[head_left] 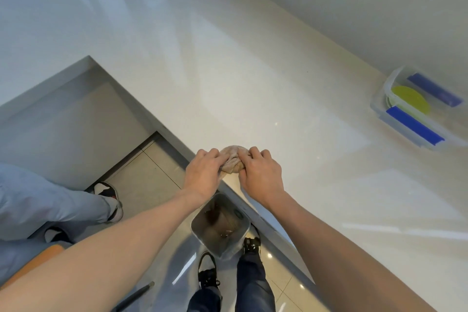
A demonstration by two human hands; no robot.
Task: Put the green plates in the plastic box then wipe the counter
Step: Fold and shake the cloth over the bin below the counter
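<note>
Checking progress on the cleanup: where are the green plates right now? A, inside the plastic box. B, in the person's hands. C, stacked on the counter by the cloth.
A: the green plates sit inside the plastic box, while both hands are on the cloth.

Both bare forearms reach forward, converging. The left hand [202, 172] and right hand [260, 175] lie knuckles-up, side by side. Fingers curled, each grip closed.

Kitchen (glossy counter [253, 71], tiled floor [152, 180])
</note>
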